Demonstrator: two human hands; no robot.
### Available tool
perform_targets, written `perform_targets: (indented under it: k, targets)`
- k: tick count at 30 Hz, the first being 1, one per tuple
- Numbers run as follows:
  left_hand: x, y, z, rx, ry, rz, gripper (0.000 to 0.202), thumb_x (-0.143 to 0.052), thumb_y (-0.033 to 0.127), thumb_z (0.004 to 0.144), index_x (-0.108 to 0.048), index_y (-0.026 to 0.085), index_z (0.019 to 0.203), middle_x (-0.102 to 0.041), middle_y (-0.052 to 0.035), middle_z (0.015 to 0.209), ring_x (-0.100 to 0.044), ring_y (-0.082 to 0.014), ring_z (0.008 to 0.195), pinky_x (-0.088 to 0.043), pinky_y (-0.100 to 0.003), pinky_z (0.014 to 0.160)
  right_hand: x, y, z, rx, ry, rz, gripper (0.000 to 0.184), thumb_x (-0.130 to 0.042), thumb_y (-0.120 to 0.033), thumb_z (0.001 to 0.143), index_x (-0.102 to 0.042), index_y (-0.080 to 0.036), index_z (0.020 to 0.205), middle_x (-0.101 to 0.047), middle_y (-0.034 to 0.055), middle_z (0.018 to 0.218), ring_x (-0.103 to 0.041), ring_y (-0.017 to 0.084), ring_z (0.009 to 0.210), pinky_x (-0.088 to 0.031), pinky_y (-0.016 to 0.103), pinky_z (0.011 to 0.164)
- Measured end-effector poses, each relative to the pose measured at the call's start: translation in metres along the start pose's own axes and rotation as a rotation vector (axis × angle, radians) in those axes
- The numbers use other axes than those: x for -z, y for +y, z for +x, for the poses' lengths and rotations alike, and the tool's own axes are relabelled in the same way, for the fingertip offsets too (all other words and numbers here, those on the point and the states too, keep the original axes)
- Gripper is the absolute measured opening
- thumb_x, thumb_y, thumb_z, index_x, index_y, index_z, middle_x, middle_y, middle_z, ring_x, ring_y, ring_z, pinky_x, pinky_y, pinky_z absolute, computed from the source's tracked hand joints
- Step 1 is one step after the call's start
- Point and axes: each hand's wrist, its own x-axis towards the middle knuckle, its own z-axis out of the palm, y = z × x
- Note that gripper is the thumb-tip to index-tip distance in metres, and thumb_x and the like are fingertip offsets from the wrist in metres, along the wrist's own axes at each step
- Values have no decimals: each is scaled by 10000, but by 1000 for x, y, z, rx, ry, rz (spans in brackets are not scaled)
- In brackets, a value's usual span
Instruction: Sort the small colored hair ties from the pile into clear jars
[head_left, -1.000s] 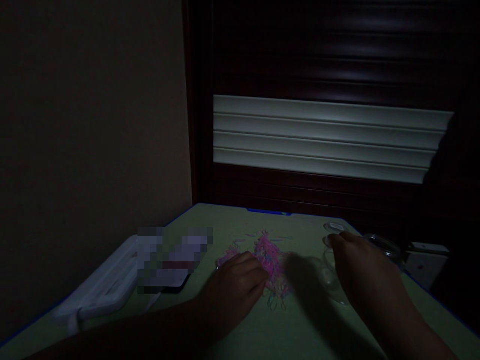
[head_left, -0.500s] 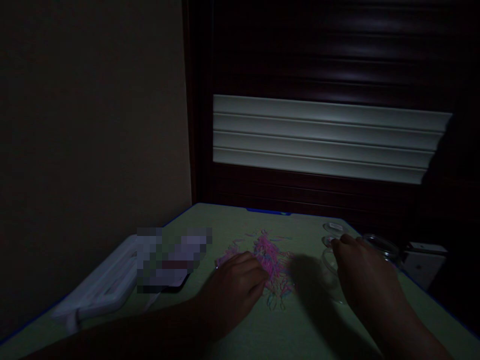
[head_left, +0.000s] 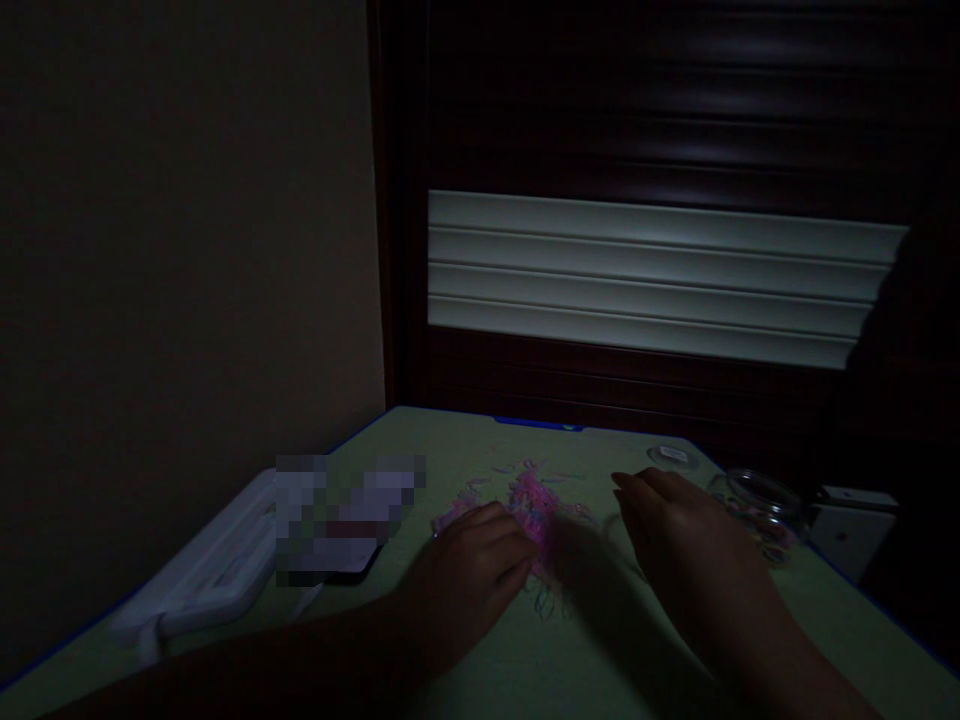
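A loose heap of small elastic bands (head_left: pixel 536 505), mostly pink with some pale blue, lies mid-table. Against the heap's near left side rests my left hand (head_left: pixel 480 560), back upward, fingers curled together. Whatever its fingertips grip is hidden beneath. Further right, my right hand (head_left: pixel 682 530) is raised over the table with thumb and fingers pinched; I cannot make out anything between them. A clear, faint rim shows just left of that hand, mostly covered by it. Behind its wrist stands a transparent jar (head_left: pixel 772 500) with coloured bands inside.
On the left lie a long white case (head_left: pixel 202 580) and a blurred-out flat item (head_left: pixel 352 520). A clear round lid (head_left: pixel 673 458) is at the back right. A white box (head_left: pixel 853 530) stands beyond the right edge of the pale green table (head_left: pixel 442 435). The room is dim.
My right hand has moved left, from over the clear container towards the heap, uncovering more of the jar behind it. My left hand stays nearly where it was.
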Motion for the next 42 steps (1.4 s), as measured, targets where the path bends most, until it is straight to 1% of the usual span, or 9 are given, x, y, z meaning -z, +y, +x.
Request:
perform_targets:
  k: [3, 6, 10, 17, 21, 27, 31, 38, 42]
  targets:
    - [0, 0, 1, 7, 7, -8, 103, -497, 113, 845, -587, 162, 836, -590, -26, 804, -496, -165, 799, -381, -293, 723, -6, -6, -1, 3, -57, 308, 277, -416, -127, 831, -655, -185, 957, -651, 70, 856, -597, 172, 749, -416, 266, 672]
    - [1, 1, 1, 12, 9, -7, 105, -493, 116, 848, -586, 163, 830, -584, -25, 792, -495, -161, 782, -381, -289, 711, -5, -15, -3, 11, -165, 515, 242, -449, -144, 798, -678, -193, 861, -661, 62, 785, -591, 153, 653, -395, 233, 582]
    - [2, 3, 2, 14, 1, -19, 107, -484, 128, 857, -584, 164, 855, -579, -29, 809, -494, -161, 787, -382, -288, 713, -5, -24, -4, 45, -257, 594, 233, -457, -133, 778, -675, -177, 707, -659, 37, 667, -553, 121, 545, -344, 207, 495]
    - [1, 5, 3, -39, 30, -17, 99, -482, 132, 862, -569, 152, 819, -570, -28, 779, -488, -156, 769, -380, -287, 715, -23, -25, -5, 140, -268, 782, 201, -458, -130, 797, -649, -183, 764, -668, 1, 736, -561, 101, 633, -367, 191, 575]
    - [0, 5, 3, -84, 41, -26, 104, -467, 141, 874, -566, 147, 841, -572, -33, 790, -485, -154, 771, -381, -287, 714, -23, -23, -5, 140, -272, 769, 199, -468, -126, 788, -658, -176, 753, -667, 11, 729, -566, 104, 635, -373, 192, 589]
    - [1, 6, 3, -143, 15, -17, 132, -449, 139, 884, -580, 143, 882, -588, -36, 803, -488, -153, 774, -383, -294, 723, -19, -26, -6, 154, -277, 768, 251, -418, -79, 776, -654, -166, 766, -664, 22, 741, -566, 116, 649, -376, 212, 599]
    - [2, 6, 4, -150, 17, -15, 141, -449, 137, 882, -589, 138, 863, -591, -38, 784, -489, -153, 758, -384, -293, 710, -19, -28, -8, 148, -287, 758, 258, -406, -64, 766, -644, -161, 744, -658, 19, 735, -552, 108, 631, -362, 213, 576]
    - [1, 6, 3, -156, -8, -14, 159, -429, 138, 890, -588, 146, 883, -586, -41, 797, -487, -159, 762, -382, -298, 700, -26, -27, -9, 153, -253, 717, 261, -395, -48, 756, -623, -170, 722, -651, 10, 714, -546, 108, 613, -344, 216, 547]
    - [0, 6, 2, -144, -8, -12, 156, -435, 146, 891, -592, 149, 892, -585, -40, 798, -487, -161, 768, -381, -299, 707, -19, -27, -10, 132, -264, 654, 249, -408, -78, 770, -634, -175, 734, -660, 24, 723, -563, 121, 619, -363, 217, 549]
